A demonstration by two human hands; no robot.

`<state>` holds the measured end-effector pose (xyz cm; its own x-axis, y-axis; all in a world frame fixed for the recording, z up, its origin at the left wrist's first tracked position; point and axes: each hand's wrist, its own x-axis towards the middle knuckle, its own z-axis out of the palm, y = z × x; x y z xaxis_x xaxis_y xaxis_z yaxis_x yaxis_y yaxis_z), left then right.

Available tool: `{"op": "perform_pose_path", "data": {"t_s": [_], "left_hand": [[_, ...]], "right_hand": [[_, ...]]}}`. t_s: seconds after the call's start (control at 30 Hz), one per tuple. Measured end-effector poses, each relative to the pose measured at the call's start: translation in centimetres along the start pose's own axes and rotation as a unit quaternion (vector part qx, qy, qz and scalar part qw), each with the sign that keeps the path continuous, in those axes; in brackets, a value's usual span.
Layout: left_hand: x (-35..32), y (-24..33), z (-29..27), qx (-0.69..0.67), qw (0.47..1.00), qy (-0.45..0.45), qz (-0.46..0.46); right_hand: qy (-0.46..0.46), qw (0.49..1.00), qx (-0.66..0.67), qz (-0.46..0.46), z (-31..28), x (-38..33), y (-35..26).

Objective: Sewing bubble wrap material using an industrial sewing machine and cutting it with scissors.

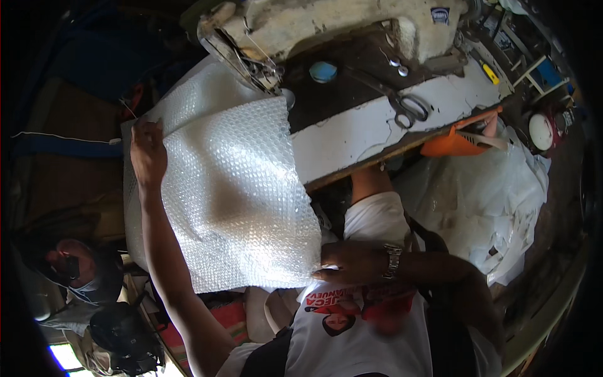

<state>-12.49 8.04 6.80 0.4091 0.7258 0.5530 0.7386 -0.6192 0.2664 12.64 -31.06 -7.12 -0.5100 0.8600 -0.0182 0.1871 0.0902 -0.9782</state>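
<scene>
A large sheet of clear bubble wrap (235, 188) spreads from under the head of an old sewing machine (326, 28) down over the table's left end to my lap. My left hand (149, 156) is closed on the sheet near its far left side, with the fingers curled over a fold. Down at the near right corner, my right hand (345, 262) pinches the sheet's edge; its fingertips are partly in shadow. The wrap's upper part passes beside the needle area, and whether the needle touches it cannot be made out.
On the worn sewing table (352, 135) lie black scissors (402, 107), a round blue-lidded piece (323, 71), small metal bobbins (399, 66) and a yellow-handled tool (488, 72). An orange pouch (455, 143) hangs under the front edge, above heaped clear plastic (477, 201).
</scene>
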Motion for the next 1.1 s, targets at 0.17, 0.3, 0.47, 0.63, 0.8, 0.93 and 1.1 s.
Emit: {"op": "perform_pose_path", "data": {"t_s": [0.17,0.3,0.47,0.63,0.8,0.93,1.1], "left_hand": [[-12.3,18.9,-9.3,0.059,0.856,-0.495,0.140],[-11.9,15.7,-11.6,0.065,0.803,-0.524,0.277],[-7.8,5.0,-12.8,0.357,0.925,-0.127,0.013],[-7.7,-6.0,-2.7,0.054,0.996,-0.073,0.014],[-12.4,-11.9,1.2,-0.045,0.997,-0.018,-0.062],[-10.6,-8.5,-0.5,-0.161,0.978,-0.068,-0.112],[-5.7,-8.0,-6.9,-0.144,0.972,-0.161,-0.095]], "right_hand": [[-0.044,0.976,-0.114,-0.180,3.8,5.3,-5.8],[0.094,0.916,-0.005,-0.390,6.4,8.4,-6.3],[0.038,0.981,-0.171,-0.083,5.1,3.8,-4.9],[0.359,0.928,-0.098,0.017,2.1,2.4,-0.2],[0.227,0.972,0.053,-0.031,4.4,9.3,5.5],[-0.020,0.991,0.102,-0.089,4.2,8.5,3.2],[-0.103,0.977,0.179,-0.055,2.8,2.7,-0.5]]}}
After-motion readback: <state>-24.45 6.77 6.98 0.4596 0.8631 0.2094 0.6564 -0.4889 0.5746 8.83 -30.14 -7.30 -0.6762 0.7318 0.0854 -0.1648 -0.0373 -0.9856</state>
